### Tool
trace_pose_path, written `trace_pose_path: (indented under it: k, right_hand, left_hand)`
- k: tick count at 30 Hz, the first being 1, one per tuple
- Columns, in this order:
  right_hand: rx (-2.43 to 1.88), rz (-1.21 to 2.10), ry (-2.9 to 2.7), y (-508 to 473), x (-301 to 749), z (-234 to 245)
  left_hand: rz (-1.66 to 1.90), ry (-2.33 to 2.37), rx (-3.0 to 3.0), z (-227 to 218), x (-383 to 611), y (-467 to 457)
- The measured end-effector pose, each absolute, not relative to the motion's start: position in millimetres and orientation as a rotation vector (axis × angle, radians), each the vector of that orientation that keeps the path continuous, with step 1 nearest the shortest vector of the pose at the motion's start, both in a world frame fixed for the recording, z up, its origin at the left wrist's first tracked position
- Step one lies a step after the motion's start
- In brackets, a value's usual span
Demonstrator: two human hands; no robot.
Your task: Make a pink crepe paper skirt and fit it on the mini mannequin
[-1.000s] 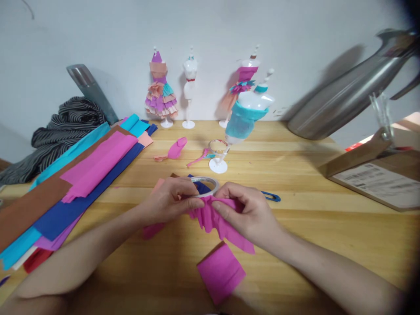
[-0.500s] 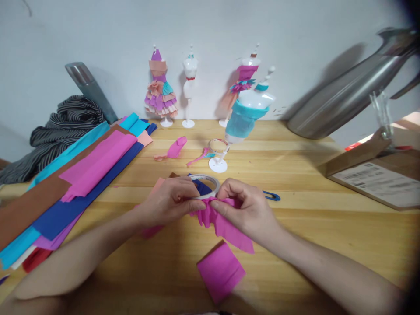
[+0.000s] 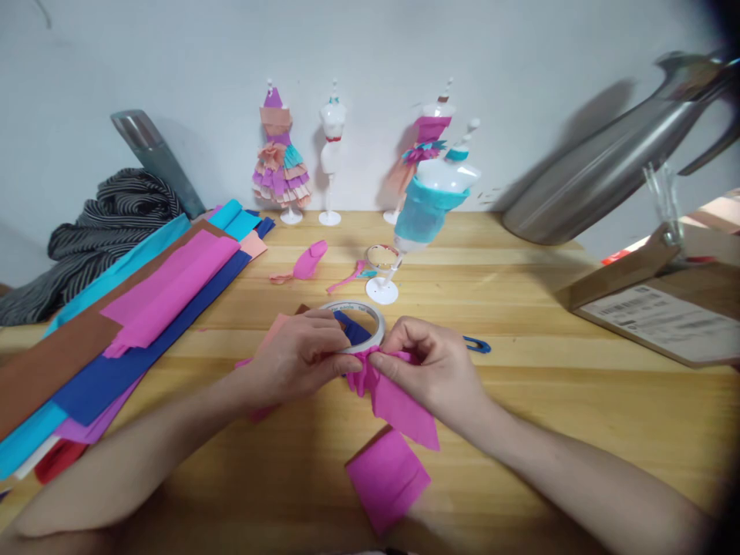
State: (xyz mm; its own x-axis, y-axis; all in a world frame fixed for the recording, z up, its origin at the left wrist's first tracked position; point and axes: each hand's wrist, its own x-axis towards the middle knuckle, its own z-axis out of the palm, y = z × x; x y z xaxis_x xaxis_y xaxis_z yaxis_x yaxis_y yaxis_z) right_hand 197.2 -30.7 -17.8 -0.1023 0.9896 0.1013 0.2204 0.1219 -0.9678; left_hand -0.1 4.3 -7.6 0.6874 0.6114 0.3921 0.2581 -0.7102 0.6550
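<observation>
My left hand (image 3: 306,351) is closed on a roll of tape (image 3: 379,327), thumb and fingers clamping its near rim together with the gathered edge of a pink crepe paper strip (image 3: 405,405). Right beside it, my right hand (image 3: 436,362) pinches the same strip between thumb and index finger, against the near right side of the roll. Small pleats bunch between the two thumbs, while the strip's loose end hangs below my right hand. A folded pink paper piece (image 3: 388,479) lies on the table nearer to me. More coloured paper is partly hidden behind my left hand.
Behind my hands stands a mini dress form (image 3: 425,208) wrapped in turquoise paper. Further dress forms (image 3: 281,166) line the wall. Crepe paper sheets (image 3: 167,301) pile up at left. A blue snipper (image 3: 477,344), cardboard box (image 3: 659,308) and steel jug (image 3: 595,162) are at right.
The pink strip is bunched closer between my thumbs, and its loose end has shifted slightly left and downward. Both hands keep their grip; the whole view has shifted a little.
</observation>
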Motion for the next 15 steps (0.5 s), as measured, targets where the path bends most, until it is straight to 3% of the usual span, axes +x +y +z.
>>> trace_pose_path:
  k: [9, 15]
  right_hand:
    - [-1.247, 1.441, -1.251, -16, 198, -29]
    - [-1.228, 1.518, -1.407, -10, 207, -18]
  left_hand:
    - [0.750, 0.453, 2.568, -11, -4, 11]
    - [0.766, 0.513, 2.346, -12, -3, 15]
